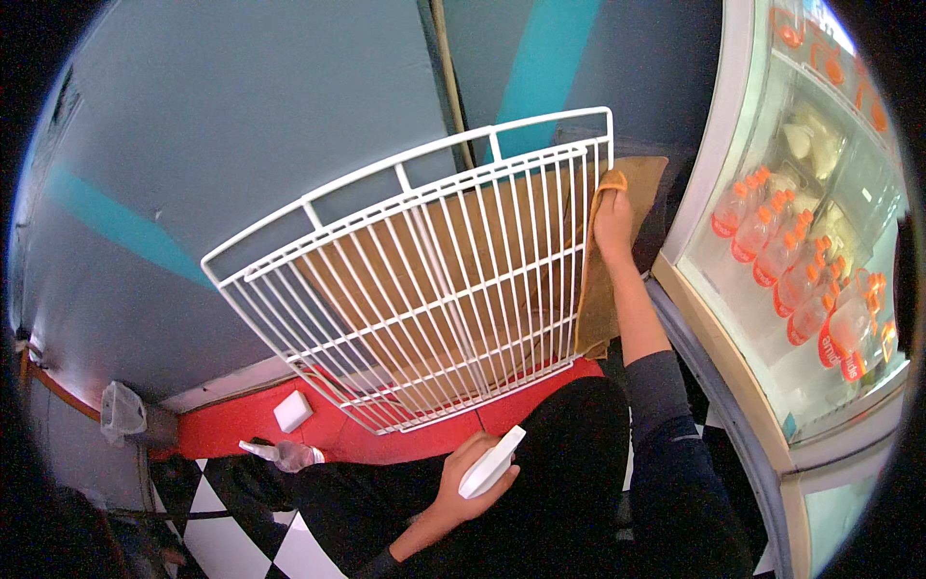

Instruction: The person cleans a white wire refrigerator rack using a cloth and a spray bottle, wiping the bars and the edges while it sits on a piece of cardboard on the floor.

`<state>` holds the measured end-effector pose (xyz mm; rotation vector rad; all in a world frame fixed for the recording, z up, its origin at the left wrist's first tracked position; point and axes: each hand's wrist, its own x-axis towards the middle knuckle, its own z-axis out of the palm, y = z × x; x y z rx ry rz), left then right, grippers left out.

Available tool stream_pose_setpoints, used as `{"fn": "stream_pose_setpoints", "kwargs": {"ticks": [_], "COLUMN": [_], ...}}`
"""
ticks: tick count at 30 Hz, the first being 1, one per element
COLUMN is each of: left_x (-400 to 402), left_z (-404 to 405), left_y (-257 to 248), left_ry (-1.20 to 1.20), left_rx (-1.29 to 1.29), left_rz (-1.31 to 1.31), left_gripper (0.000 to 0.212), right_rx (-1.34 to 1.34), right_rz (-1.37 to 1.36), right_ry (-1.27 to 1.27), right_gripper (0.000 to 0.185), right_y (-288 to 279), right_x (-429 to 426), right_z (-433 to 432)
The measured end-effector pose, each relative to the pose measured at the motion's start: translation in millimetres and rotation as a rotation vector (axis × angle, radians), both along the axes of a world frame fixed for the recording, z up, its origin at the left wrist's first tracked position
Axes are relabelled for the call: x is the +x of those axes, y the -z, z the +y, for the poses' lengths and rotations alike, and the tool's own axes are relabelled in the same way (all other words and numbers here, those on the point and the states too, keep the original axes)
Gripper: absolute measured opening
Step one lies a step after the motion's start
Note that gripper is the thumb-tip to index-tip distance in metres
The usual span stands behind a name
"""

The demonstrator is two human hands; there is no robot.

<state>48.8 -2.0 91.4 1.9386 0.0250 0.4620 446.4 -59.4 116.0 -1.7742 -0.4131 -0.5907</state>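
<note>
A white wire shelf [445, 297] stands tilted before me, its long barred side facing me and its lower edge on a red surface [347, 441]. My right hand [613, 221] grips an orange cloth [615, 179] at the shelf's upper right edge; the fingertips are partly hidden by the cloth. Low in front of my body, my left hand [466, 467] holds a white block [492, 462], which looks like a sponge. Another white block [293, 412] lies on the red surface, left of the shelf.
Brown cardboard [636, 195] leans behind the shelf against a grey wall [304, 94]. At right stands a lit glass-fronted display case [781, 376] with several orange-capped bottles [796, 282]. A clear spray bottle [295, 456] lies near my leg. A lined bin [155, 427] stands at left.
</note>
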Motion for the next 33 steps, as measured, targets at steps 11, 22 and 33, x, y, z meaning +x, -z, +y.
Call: {"fn": "stream_pose_setpoints", "kwargs": {"ticks": [11,22,33], "left_x": [15,7,-7], "left_z": [6,-1,1], "left_y": [5,1,10], "left_ry": [-0.003,-0.017,-0.024], "left_rx": [-0.074,-0.030,-0.008], "left_rz": [0.072,-0.013,-0.074], "left_gripper": [0.023,0.020,0.019], "right_rx": [-0.246,-0.302,0.371], "right_rz": [-0.080,0.303,0.533], "right_ry": [-0.061,-0.197,-0.346], "right_gripper": [0.022,0.031,0.041], "right_y": [116,192,96], "right_x": [-25,-44,5], "right_z": [-33,-66,-30]}}
